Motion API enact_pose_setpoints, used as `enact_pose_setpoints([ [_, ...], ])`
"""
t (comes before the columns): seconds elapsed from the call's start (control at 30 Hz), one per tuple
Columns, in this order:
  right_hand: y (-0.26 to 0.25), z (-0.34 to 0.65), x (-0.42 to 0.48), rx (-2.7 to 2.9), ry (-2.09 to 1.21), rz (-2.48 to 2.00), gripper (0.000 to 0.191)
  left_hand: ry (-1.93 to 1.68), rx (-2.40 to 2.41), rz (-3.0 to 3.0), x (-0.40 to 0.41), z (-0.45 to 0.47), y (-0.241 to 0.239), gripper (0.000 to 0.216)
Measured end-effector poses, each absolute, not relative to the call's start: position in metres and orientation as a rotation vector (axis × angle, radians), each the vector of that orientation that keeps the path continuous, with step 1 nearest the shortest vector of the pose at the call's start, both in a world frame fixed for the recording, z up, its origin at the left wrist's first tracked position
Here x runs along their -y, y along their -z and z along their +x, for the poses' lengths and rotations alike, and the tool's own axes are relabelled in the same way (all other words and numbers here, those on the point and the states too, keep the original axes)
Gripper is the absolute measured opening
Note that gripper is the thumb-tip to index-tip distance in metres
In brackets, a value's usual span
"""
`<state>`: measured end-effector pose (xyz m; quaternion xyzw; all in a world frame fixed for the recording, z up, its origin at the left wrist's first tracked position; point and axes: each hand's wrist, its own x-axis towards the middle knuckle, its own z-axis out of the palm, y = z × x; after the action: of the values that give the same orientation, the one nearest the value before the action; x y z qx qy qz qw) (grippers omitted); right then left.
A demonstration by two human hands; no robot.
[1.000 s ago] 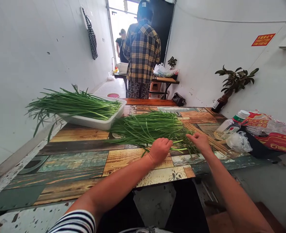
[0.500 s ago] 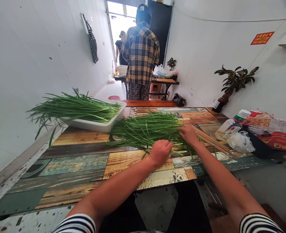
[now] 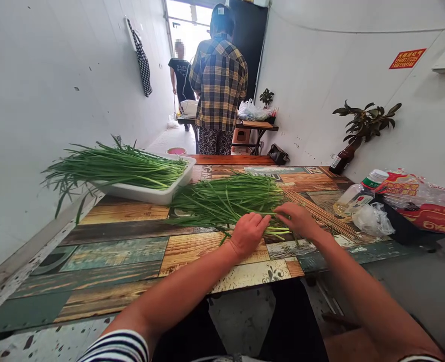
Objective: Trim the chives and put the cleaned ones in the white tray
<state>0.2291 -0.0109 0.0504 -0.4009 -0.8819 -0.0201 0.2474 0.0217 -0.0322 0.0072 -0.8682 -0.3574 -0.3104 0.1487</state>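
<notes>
A loose pile of garlic chives [image 3: 230,196] lies on the wood-patterned table [image 3: 192,254], its pale stem ends toward the right. My left hand [image 3: 249,234] is closed around a few chives at the near side of the pile, with stem ends poking out past the fingers. Just right of it, my right hand [image 3: 295,220] pinches at a chive stem by the left fingertips; the exact hold is partly hidden. Beside the right hand rests a spread of thin wooden skewers [image 3: 322,213]. More chives [image 3: 131,166] fill a white tub [image 3: 150,195] at the left.
On the right are a plastic bottle [image 3: 358,193], a crumpled clear bag [image 3: 373,220] and red packaging [image 3: 433,216]. A brown bottle with a leafy branch [image 3: 345,156] leans near the wall. Beyond the table, a person in a plaid shirt [image 3: 220,85] and another in black [image 3: 180,78] stand.
My right hand has drawn back from the pile's stem ends and come nearer, up to my left hand. The left hand stays nearly in place. The person in black has come further into view.
</notes>
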Motion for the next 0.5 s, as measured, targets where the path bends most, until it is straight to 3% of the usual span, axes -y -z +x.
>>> enact_pose_setpoints([
  [0.27,-0.039,0.224,0.044,2.312,-0.208,-1.062,0.022,0.791,0.958,-2.581,0.040,0.023,-0.013,0.026],
  [0.5,-0.032,0.290,0.037,1.873,-0.431,-1.488,0.026,0.787,0.917,-2.534,0.041,0.020,-0.014,0.029],
])
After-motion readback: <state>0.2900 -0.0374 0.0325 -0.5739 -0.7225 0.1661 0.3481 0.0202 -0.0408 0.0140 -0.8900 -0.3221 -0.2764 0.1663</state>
